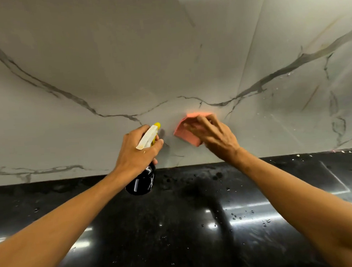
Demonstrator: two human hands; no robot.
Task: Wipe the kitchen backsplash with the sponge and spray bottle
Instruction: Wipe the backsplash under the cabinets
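Wiping step, I judge: right hand (214, 135) presses sponge (186, 132) flat-fingered onto backsplash (126, 74), left hand (139, 150) at its 9 o'clock grips spray bottle (144, 176) — next needs steady sweeping pressure.

Bare left hand (136, 154) and right hand (219, 138), lean bare forearms (73, 218), tendons raised.
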